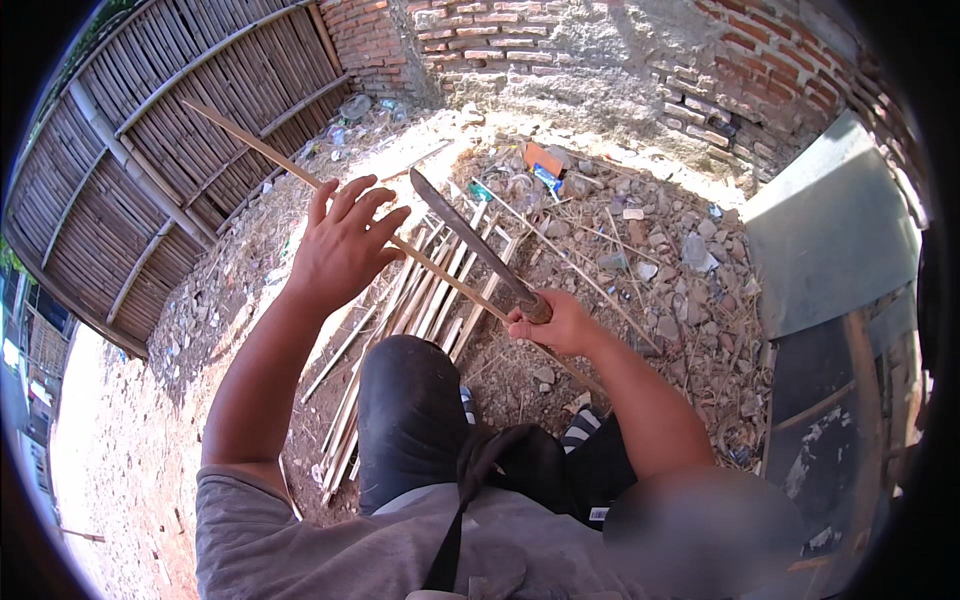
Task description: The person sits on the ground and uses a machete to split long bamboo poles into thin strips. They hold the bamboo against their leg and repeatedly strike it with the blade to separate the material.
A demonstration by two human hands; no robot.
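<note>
A long, thin bamboo strip (443, 272) runs diagonally before me, from the upper left down past my right hand. My left hand (343, 240) is over its middle with the fingers spread and bent; the strip passes beneath the palm, and whether the hand touches it is hard to tell. In my right hand (568, 325) is the wooden handle of a machete (470, 236), its dark blade pointing up and to the left. The fingertips of that same hand also meet the strip, whose lower end reaches toward my foot.
Several split bamboo strips (408, 308) lie in a bundle beside my bent knee (408, 400). Broken brick, stones and plastic litter (690, 250) cover the ground ahead. A bamboo fence (190, 130) stands left, a brick wall (500, 45) at the back, a grey sheet (830, 235) right.
</note>
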